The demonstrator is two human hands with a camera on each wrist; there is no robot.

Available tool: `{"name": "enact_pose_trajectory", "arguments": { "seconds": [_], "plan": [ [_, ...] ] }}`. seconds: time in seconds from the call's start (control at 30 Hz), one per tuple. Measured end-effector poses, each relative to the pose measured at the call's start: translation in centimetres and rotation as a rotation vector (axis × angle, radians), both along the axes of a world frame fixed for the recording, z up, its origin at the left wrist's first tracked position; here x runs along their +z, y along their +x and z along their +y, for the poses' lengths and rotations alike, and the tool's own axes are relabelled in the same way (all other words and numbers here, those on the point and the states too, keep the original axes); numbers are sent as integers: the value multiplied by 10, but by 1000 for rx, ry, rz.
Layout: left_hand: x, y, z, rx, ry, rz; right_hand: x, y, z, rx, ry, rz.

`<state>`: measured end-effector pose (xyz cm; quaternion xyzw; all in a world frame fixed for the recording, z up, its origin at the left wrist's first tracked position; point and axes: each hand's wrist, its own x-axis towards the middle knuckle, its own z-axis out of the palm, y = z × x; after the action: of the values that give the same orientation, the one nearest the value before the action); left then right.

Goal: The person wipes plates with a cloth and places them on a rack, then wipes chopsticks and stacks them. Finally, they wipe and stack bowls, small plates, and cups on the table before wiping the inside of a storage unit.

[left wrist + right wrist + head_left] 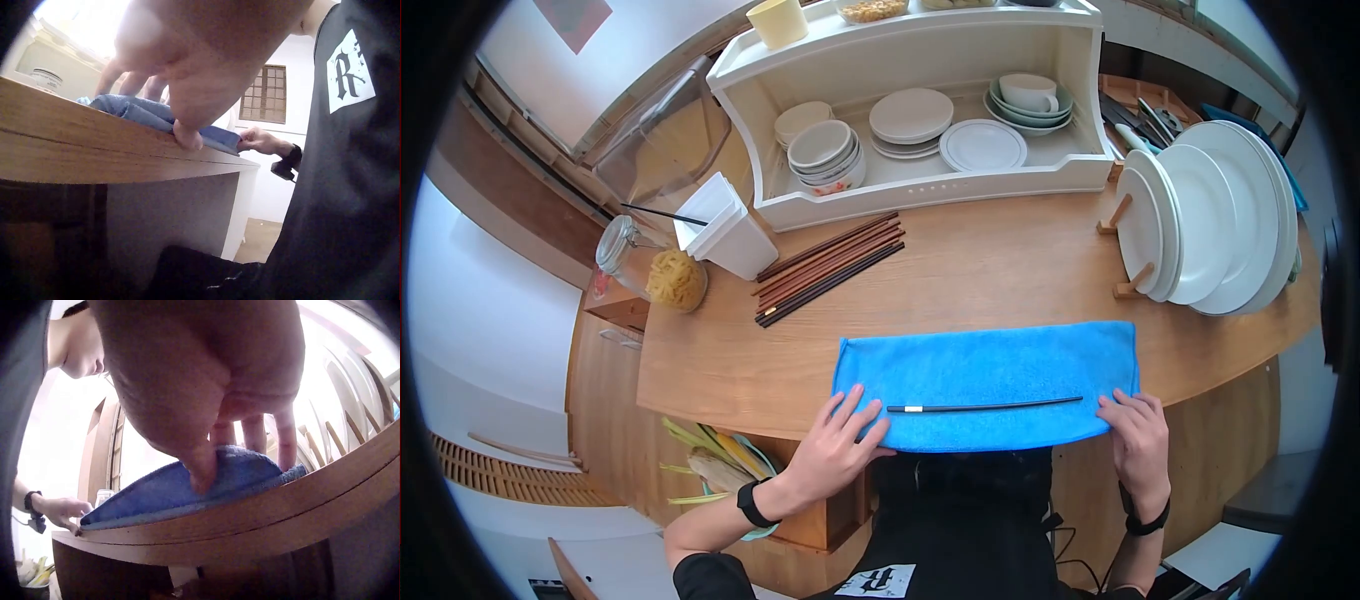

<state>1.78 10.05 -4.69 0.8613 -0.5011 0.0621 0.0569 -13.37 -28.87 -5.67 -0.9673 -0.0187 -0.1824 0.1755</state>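
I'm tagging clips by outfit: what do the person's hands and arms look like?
The left hand and right hand are bare. Each wrist has a black band with a boxy dark piece. The black sleeves are short.

Top (965, 535): black, short left sleeve (712, 577)
Chest print (877, 581): white rectangle, black blackletter "R"; 6 o'clock, head view
Left wristband (756, 505): black, dark boxy left camera (39, 525); 7 o'clock
Right wristband (1148, 521): black, dark boxy right camera (283, 170); 4 o'clock

Both hands (194, 72) touch blue cloth (134, 109) | wooden tabletop (81, 140) | black shirt (344, 162)
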Motion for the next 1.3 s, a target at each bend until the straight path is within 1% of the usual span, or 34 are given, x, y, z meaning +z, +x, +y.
{"name": "enact_pose_trajectory", "arguments": {
  "seconds": [0.13,0.23,0.33,0.43,0.5,0.53,0.6,0.63,0.7,0.73,0.77,0.8,0.87,0.9,1.0,1.03,1.1,1.13,1.23,1.3],
  "plan": [
    [0,15,6,-42,-51,-2,4,14,-4,-12,70,-33],
    [8,25,-4,56,-126,81,16,26,-2,-43,71,1],
    [14,37,-12,147,-23,168,19,38,-7,-72,28,69],
    [13,49,-20,235,13,210,16,53,-11,-120,-13,150],
    [18,58,-27,296,-18,289,14,64,-12,-149,-33,208],
    [19,60,-30,327,-34,329,16,67,-10,-186,-41,173],
    [15,57,-36,312,-81,174,24,73,2,-259,-57,103],
    [15,57,-40,303,-105,96,30,74,8,-179,-178,-36],
    [29,55,-46,-4,-5,-205,45,75,21,-12,-422,-317],
    [34,53,-49,-156,48,-351,45,73,31,122,-394,-244],
    [31,50,-56,-305,57,-295,44,68,44,253,-363,-169],
    [26,44,-61,-289,115,-293,43,65,52,382,-330,-92],
    [16,34,-70,-257,229,-288,31,71,60,352,-433,-31],
    [16,35,-74,-266,213,-319,24,75,62,336,-485,-3],
    [17,36,-81,-240,245,-213,15,90,48,396,-377,140],
    [15,36,-83,-246,231,-264,18,93,48,419,-450,94],
    [10,39,-86,-261,209,-369,17,95,54,429,-581,95],
    [8,40,-89,-252,209,-358,17,96,58,429,-644,95],
    [1,49,-95,-227,175,-298,32,111,54,463,-559,174],
    [1,61,-95,-209,110,-228,30,113,58,416,-595,81]
  ]
}}
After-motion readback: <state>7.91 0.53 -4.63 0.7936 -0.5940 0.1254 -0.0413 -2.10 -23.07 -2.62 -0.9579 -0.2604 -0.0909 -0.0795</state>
